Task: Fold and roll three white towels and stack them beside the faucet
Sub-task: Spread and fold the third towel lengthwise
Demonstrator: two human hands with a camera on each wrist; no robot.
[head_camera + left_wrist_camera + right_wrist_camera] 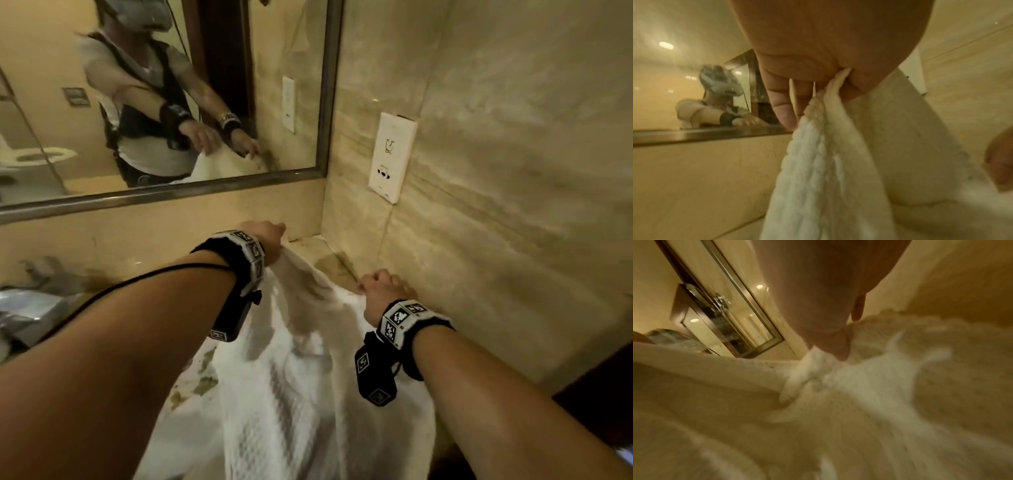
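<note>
Head view: your left hand pinches one far corner of the white towel; your right hand grips the other. The towel hangs between them, draping toward you over the counter below.

white towel — waffle-textured, unfolded | far edge lifted and stretched near the wall corner | the rest drapes down over the surface — creased, loose

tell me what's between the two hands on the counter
The far edge of the white towel spans from the left hand to the right hand, each gripping a corner; the head view shows it.
</note>
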